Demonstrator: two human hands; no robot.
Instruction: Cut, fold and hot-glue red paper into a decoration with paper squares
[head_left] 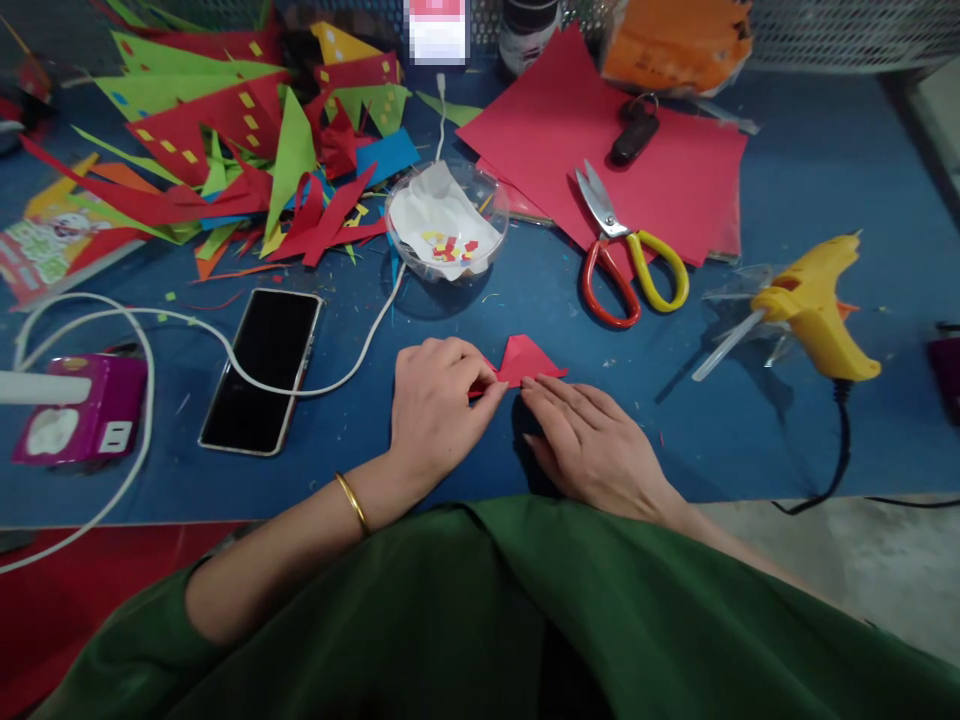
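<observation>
A small folded red paper [526,359] lies on the blue table near its front edge. My left hand [442,410] pinches the paper's left part between thumb and fingers, covering some of it. From the right, my right hand [592,440] rests with its fingertips on the paper's lower edge; its fingers lie stretched out side by side. Beyond the hands stands a clear round bowl [491,200] holding white paper and small red and yellow scraps. Scissors [615,230] with one red and one yellow handle lie behind my right hand, partly on large red sheets [675,180].
A phone [262,370] crossed by a white cable lies left, beside a purple box [124,405]. Cut paper strips [210,130] pile up at the back left. A yellow glue gun [817,310] is at the right; keys [634,135] lie on the red sheets.
</observation>
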